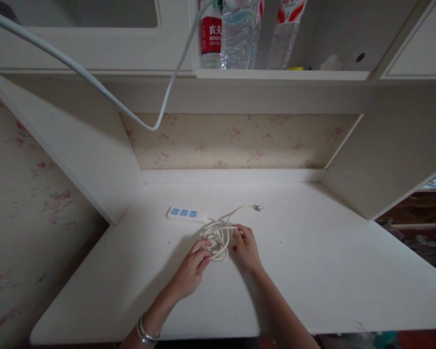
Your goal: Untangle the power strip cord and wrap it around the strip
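Head view, only one: white table [330, 271], and I'm at its front edge. My right hand [247, 249] pinches a strand of cream cord [220, 254] between thumb and fingers, at the right side of the coil. My left hand [192, 269] is half curled at the coil's left side, fingertips touching the loops, thumb lower; it's dim, so I can't tell if it grips them or only rests there. Coil sits around mid-table, between my hands. Power strip [187, 214], three blue sockets up, lies behind and left of it, roughly along the back edge. Plug [257, 208] lies behind and right, also toward the back edge, prongs pointing right. Bracelet [145, 332] on my left wrist. Bottles [240, 34] on the shelf [283, 74] above the table.
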